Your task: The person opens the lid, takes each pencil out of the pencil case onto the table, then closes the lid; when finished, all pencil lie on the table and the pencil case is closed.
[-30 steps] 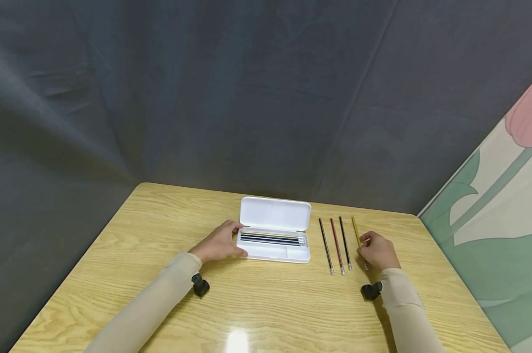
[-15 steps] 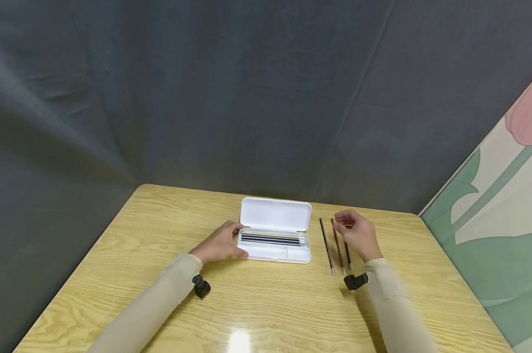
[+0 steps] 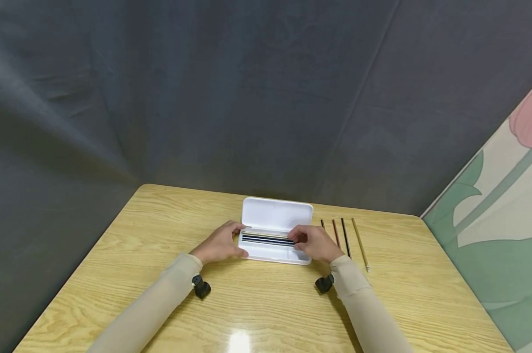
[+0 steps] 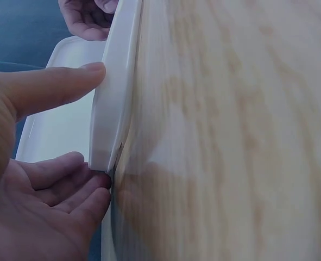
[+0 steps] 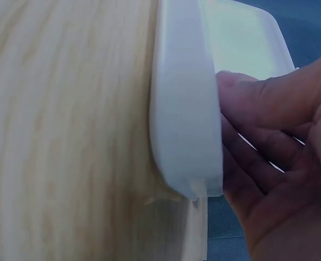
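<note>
A white pencil case (image 3: pixel 266 252) lies with its lid (image 3: pixel 277 214) raised. Several pencils (image 3: pixel 266 239), mostly dark with a yellow one behind, lie lengthwise in its rear compartment. My left hand (image 3: pixel 219 243) grips the case's left end, thumb (image 4: pixel 84 79) on the front wall and fingers at the back corner. Over the right part of the case, my right hand (image 3: pixel 316 243) has its curled fingertips down at the pencils' eraser ends. The case wall hides those fingertips in the right wrist view, so a pinch cannot be confirmed.
Right of the case, a yellow pencil (image 3: pixel 360 245), a black pencil (image 3: pixel 345 235), a red pencil (image 3: pixel 336 231) and another dark pencil (image 3: pixel 323 223) lie side by side on the wooden table (image 3: pixel 266 304). The right forearm partly covers them. A dark curtain (image 3: pixel 248 98) hangs behind.
My right hand has left the yellow pencil on the table and moved left, over the loose pencils, to the pencils in the case. My left hand stays on the case.
</note>
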Tool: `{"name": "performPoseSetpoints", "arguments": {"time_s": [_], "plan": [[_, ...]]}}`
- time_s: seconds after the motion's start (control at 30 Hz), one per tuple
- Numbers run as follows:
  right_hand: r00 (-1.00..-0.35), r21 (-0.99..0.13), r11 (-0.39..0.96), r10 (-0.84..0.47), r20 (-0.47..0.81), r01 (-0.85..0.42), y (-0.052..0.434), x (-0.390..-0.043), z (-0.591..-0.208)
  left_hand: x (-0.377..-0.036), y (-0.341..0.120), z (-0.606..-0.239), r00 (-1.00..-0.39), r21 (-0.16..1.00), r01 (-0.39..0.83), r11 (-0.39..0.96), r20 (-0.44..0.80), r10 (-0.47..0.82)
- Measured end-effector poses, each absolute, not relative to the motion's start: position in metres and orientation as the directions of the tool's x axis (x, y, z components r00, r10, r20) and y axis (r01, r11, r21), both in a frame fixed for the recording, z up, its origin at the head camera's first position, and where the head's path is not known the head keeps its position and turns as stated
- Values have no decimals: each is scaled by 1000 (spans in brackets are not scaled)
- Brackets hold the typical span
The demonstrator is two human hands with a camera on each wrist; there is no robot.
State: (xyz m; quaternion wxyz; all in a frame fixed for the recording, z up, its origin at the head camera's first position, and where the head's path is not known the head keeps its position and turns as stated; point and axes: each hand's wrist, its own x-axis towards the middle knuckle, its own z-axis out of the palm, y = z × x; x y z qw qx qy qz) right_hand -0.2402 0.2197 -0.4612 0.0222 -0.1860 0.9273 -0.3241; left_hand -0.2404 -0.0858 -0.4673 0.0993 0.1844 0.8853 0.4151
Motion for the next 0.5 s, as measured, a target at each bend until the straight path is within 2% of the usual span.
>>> {"name": "performPoseSetpoints", "arguments": {"time_s": [0.23, 0.5], "plan": [[-904, -547, 743, -423, 64, -386, 216, -242, -455, -244, -87, -467, -917, 774, 248, 583, -7, 400], [-876, -566, 721, -483, 3, -400, 215, -242, -451, -240, -84, -468, -908, 770, 260, 582, -11, 420]]}}
